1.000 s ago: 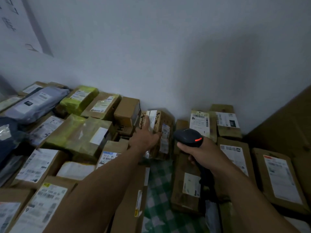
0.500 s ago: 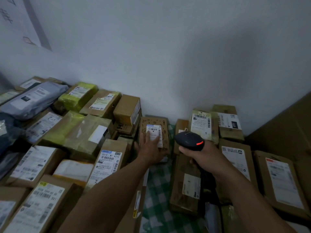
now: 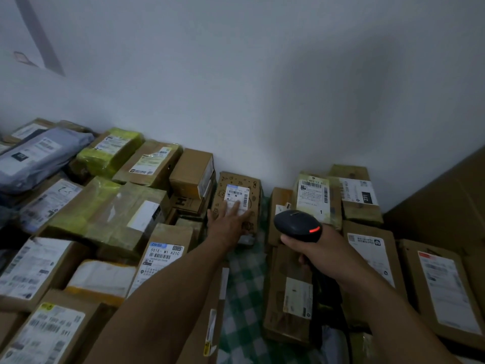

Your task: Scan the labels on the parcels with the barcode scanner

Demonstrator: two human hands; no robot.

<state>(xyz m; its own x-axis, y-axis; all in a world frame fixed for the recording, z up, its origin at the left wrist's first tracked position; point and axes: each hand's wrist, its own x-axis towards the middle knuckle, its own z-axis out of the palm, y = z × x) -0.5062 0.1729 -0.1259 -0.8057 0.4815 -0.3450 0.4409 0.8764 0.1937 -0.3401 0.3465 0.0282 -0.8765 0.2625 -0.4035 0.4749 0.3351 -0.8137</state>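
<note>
A small brown patterned parcel (image 3: 249,185) lies flat by the wall with its white barcode label (image 3: 237,193) facing up. My left hand (image 3: 229,223) rests on its near part with straight fingers, and the fingertips cover the label's lower edge. My right hand (image 3: 319,248) grips a black barcode scanner (image 3: 298,224) with a red light on its side. The scanner's head is to the right of the patterned parcel and points toward the wall.
Cardboard boxes and wrapped parcels with labels crowd the floor on the left (image 3: 126,206) and right (image 3: 371,250). A parcel with a large barcode label (image 3: 313,197) sits beyond the scanner. Green checked cloth (image 3: 249,285) shows in the gap between them. A white wall (image 3: 262,88) stands behind.
The patterned parcel went from standing on edge in my left hand to lying flat with its label up. My left hand now lies flat on it. The scanner stayed roughly in place.
</note>
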